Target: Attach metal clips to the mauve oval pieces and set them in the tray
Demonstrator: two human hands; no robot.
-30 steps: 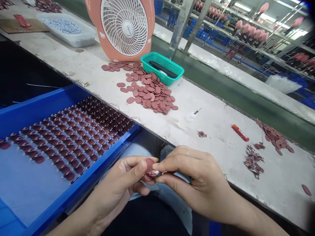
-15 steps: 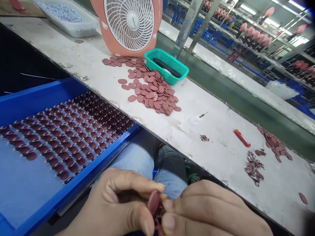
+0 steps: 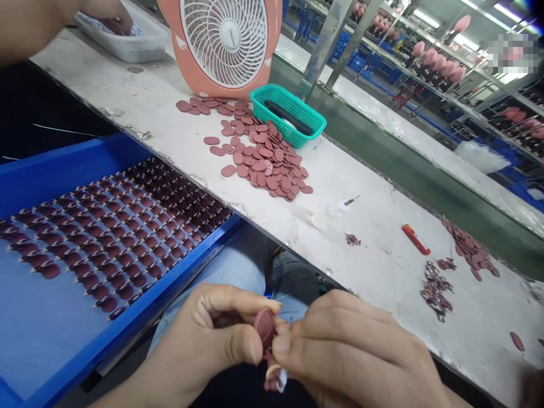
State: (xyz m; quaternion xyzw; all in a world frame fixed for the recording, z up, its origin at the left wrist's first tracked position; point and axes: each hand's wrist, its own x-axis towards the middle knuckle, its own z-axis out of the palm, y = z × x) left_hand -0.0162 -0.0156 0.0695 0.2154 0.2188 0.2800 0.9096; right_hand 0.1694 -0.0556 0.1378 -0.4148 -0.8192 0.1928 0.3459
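My left hand (image 3: pixel 212 340) pinches a dark red oval disc (image 3: pixel 264 327) between thumb and forefinger. Close against it, my right hand (image 3: pixel 348 345) has its thumb and fingers pressed on a small dark red piece (image 3: pixel 274 371) with a white and cream part, just below the disc. Part of this piece is hidden by my right fingertips. Left of my hands, a blue tray (image 3: pixel 178 266) holds rows of small dark red assembled pieces. A pile of loose oval discs (image 3: pixel 272 164) lies on the white table (image 3: pixel 361 260) beyond my hands.
Another person's hand (image 3: pixel 113 14) reaches into a white tub (image 3: pixel 144 48) at upper left. A pink fan (image 3: pixel 191 68) stands behind the discs, beside a green basket (image 3: pixel 317 122). A needle-tipped bottle (image 3: pixel 338 208), a red lighter (image 3: pixel 415 239), small dark pieces (image 3: pixel 437 292) and more discs (image 3: pixel 471 249) lie rightward.
Both my hands have risen slightly with the disc, and the small piece with its white part now shows below it. Another person's arm has come in at upper left over the tub.
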